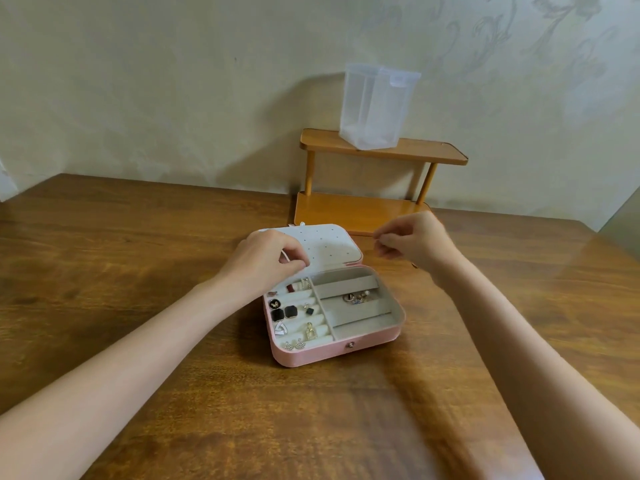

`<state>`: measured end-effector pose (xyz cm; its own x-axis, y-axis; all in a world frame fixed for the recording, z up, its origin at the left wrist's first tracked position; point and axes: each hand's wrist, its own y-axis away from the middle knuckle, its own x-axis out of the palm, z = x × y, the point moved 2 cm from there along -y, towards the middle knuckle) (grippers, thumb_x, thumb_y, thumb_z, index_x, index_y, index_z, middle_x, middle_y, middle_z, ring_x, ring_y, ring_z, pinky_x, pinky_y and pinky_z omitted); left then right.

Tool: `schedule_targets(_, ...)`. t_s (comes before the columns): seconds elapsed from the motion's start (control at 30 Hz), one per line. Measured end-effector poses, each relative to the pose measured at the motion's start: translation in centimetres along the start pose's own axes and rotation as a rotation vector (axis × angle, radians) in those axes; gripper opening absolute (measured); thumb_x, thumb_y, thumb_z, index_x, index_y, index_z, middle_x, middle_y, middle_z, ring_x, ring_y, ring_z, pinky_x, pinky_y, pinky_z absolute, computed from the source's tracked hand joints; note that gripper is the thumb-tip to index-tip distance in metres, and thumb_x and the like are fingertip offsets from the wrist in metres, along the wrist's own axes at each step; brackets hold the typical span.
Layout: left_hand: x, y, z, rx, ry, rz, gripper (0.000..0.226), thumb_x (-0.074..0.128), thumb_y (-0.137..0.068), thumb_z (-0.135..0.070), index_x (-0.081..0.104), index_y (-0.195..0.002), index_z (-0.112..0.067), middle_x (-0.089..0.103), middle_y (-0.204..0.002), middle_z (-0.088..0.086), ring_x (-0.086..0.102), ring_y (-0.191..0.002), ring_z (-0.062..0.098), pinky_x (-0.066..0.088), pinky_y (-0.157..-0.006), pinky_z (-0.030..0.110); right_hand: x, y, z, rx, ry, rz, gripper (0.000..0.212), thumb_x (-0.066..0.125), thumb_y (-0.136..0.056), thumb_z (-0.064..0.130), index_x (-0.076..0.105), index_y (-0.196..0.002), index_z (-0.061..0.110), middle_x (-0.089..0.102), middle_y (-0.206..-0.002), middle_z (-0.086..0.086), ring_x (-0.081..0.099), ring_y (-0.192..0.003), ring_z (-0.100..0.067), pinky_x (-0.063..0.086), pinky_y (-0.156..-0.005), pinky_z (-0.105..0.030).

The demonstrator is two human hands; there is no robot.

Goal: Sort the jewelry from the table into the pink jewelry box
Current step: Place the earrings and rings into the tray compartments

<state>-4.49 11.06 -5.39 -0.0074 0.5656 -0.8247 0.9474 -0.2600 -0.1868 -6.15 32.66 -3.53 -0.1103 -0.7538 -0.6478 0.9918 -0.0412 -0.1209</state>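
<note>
Jewelry box [367, 344] sits open mid-table, earrings slotted in left rolls for sorting. Left hand [266, 258] pinches something small over the lid [332, 247]; right hand [412, 242] pinches, possibly a thin piece, too blurred to name.

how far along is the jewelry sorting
Mostly done, it seems: the open pink jewelry box holds earrings in its left slots and small pieces in a right compartment. The left hand is at the lid; the right hand pinches something tiny. A small item lies on the table.
</note>
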Motion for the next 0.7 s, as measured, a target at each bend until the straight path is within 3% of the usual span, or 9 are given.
schedule_targets(0.13,0.8,-1.0,-1.8,0.065,0.021,0.022,0.014,0.058,-0.09,-0.018,0.071,-0.09,-0.022,0.059,-0.083,-0.015,0.05,-0.073,-0.004,0.035,-0.063,0.009,-3.0,-1.6,-2.5,0.009,0.347,-0.157,0.023,0.051,-0.087,-0.003,0.073,-0.089,0.006,0.068,-0.088,-0.013,0.062,-0.079,-0.025,0.05,-0.073,-0.03)
schedule_targets(0.23,1.3,-1.6,-2.6,0.074,0.028,0.042,0.017,0.055,-0.091,-0.016,0.071,-0.093,-0.022,0.06,-0.087,-0.013,0.05,-0.075,-0.003,0.032,-0.063,0.008,-2.9,-2.1,-4.6,0.051,0.545,-0.046,0.023,0.052,-0.089,-0.002,0.071,-0.099,0.006,0.067,-0.105,-0.015,0.063,-0.09,-0.028,0.052,-0.082,-0.033)
schedule_targets(0.37,1.7,-1.8,-2.8,0.054,0.031,0.078,0.019,0.053,-0.091,-0.013,0.071,-0.094,-0.021,0.061,-0.09,-0.01,0.051,-0.076,-0.001,0.034,-0.063,0.01,-1.3,-1.7,-5.9,0.006,0.652,0.08,0.022,0.058,-0.088,0.003,0.068,-0.107,0.006,0.066,-0.106,-0.014,0.063,-0.094,-0.027,0.053,-0.084,-0.034)
schedule_targets(0.5,1.9,-1.7,-2.7,0.051,0.042,0.094,0.019,0.054,-0.09,-0.012,0.071,-0.091,-0.023,0.066,-0.097,-0.007,0.054,-0.082,0.002,0.04,-0.069,0.016,-1.1,-1.5,-6.0,-0.004,0.654,0.049,0.017,0.057,-0.088,0.002,0.07,-0.1,0.005,0.066,-0.101,-0.015,0.062,-0.088,-0.027,0.053,-0.077,-0.032)
schedule_targets(0.57,1.8,-1.5,-2.8,0.054,0.056,0.078,0.02,0.054,-0.09,-0.012,0.071,-0.091,-0.022,0.066,-0.096,-0.007,0.054,-0.081,0.002,0.039,-0.068,0.012,-1.5,-1.4,-5.5,-0.025,0.594,0.011,0.016,0.06,-0.087,0.004,0.07,-0.099,0.004,0.067,-0.099,-0.014,0.062,-0.084,-0.022,0.05,-0.074,-0.026)
schedule_targets(0.7,1.0,-1.4,-3.3,-0.004,0.258,0.024,0.015,0.055,-0.092,-0.017,0.069,-0.099,-0.018,0.065,-0.093,-0.009,0.057,-0.079,-0.001,0.041,-0.061,0.006,-2.2,-0.4,-1.2,-0.135,0.252,0.031,0.012,0.064,-0.085,0.008,0.072,-0.094,0.008,0.066,-0.078,0.0,0.058,-0.064,-0.006,0.051,-0.06,-0.014)
